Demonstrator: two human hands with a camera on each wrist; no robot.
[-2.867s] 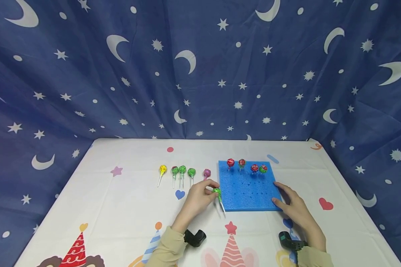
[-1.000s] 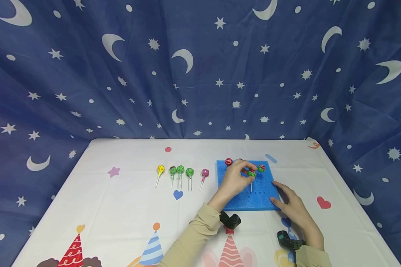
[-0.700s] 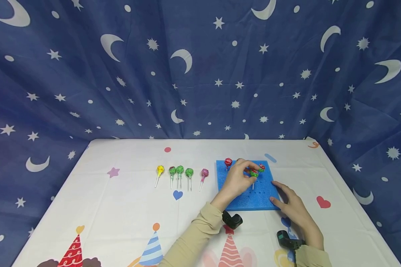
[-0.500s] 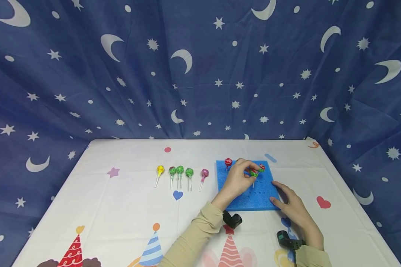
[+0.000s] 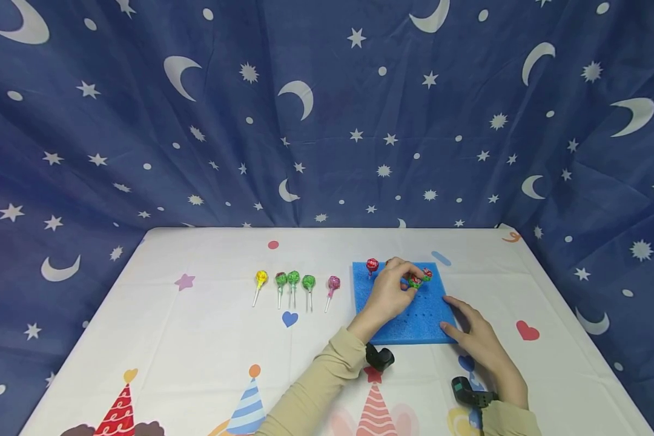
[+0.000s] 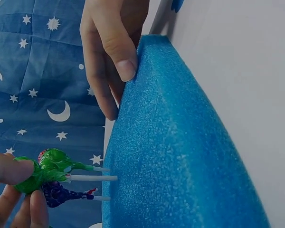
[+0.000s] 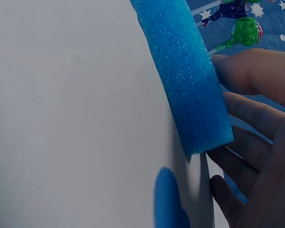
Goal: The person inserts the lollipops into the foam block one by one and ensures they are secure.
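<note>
Navy curtain fabric (image 5: 327, 151) fills the upper frame above a white tablecloth (image 5: 207, 339), where a blue foam board (image 5: 409, 333) lies right of lower centre. The right hand (image 5: 481, 339) extends its fingers against the board's right edge, while the left hand (image 5: 387, 295) has thumb and fingers closed in a pinch. Loose lollipops (image 5: 308, 282) lie in a row at lower centre; the pinched green lollipop (image 5: 415, 283) is over the board's upper right part.

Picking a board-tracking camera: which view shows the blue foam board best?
Head: most of the blue foam board is in view there, though the left hand covers part of it. Left wrist: a close-up of part of it. Right wrist: just a strip with one end.
</note>
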